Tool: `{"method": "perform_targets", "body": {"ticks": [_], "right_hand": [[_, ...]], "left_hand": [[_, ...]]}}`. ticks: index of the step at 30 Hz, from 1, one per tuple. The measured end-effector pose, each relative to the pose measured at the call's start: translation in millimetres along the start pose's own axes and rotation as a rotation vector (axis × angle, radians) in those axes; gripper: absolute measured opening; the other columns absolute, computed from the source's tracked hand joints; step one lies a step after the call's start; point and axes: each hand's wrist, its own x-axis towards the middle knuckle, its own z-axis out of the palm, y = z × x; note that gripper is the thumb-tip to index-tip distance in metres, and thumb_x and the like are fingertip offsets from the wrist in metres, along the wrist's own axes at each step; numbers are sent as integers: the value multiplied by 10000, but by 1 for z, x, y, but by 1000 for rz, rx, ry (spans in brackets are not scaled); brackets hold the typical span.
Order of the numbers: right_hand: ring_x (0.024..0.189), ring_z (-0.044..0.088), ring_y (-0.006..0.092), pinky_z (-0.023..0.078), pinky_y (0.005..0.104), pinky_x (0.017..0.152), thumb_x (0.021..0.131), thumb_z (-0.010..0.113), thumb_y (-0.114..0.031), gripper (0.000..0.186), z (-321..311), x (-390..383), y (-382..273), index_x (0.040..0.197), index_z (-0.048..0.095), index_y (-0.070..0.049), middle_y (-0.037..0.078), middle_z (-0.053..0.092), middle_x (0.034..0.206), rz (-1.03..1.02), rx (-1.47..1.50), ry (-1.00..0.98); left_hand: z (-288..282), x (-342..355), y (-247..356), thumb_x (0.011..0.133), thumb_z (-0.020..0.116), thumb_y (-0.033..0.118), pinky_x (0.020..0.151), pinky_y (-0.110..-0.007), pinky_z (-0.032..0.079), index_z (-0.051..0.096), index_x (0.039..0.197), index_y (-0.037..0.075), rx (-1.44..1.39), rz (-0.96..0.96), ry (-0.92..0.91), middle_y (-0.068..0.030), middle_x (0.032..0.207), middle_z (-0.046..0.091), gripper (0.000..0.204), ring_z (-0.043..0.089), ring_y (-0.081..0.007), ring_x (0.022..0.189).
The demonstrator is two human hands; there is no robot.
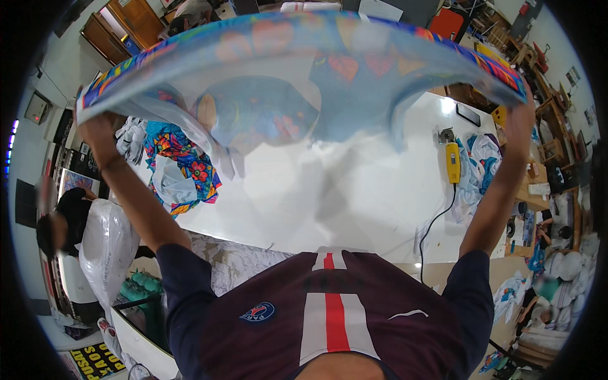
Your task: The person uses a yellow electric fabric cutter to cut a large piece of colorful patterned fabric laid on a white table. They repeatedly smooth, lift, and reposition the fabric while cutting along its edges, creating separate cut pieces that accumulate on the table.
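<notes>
Your hands are raised and set wide apart, one at each end of a large printed fabric (pixel 361 95). Your left hand (pixel 95 128) grips the left end of the fabric; your right hand (pixel 522 115) grips the right end. The finger positions are blurred and partly covered, so you cannot tell how each finger is placed.

The fabric spans the space between both hands, above the far part of the worktop (pixel 272 199). Its upper edge arches away from you and shows a bright multicoloured print. The face turned toward you is pale, with the pattern showing faintly through it. Its lower edge hangs unevenly, and motion blurs its outline.

On the left side of the worktop, below your left hand, note a heap of floral fabric (pixel 197 170) with a white cloth (pixel 131 139) beside it. On the right side, note a yellow power tool (pixel 453 163) with a black cable (pixel 432 225) running toward the near edge. A pile of white and blue cloth (pixel 470 183) lies just right of the tool. A dark flat device (pixel 468 114) rests near the far right corner.
</notes>
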Motion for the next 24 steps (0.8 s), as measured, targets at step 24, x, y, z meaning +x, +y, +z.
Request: {"method": "perform_targets", "body": {"ticks": [24], "right_hand": [[1196,617,381,512,404,1030,722,653,96,621,13,-300,161,1305,703,-113,183,654,1264,-69,-949,-504]], "left_hand": [[-51,-426,-64,719,709,-4,995,-466,494,746,1084,145,1121,-332,-965,-143,1250,670,396,618,-359,1182]]}}
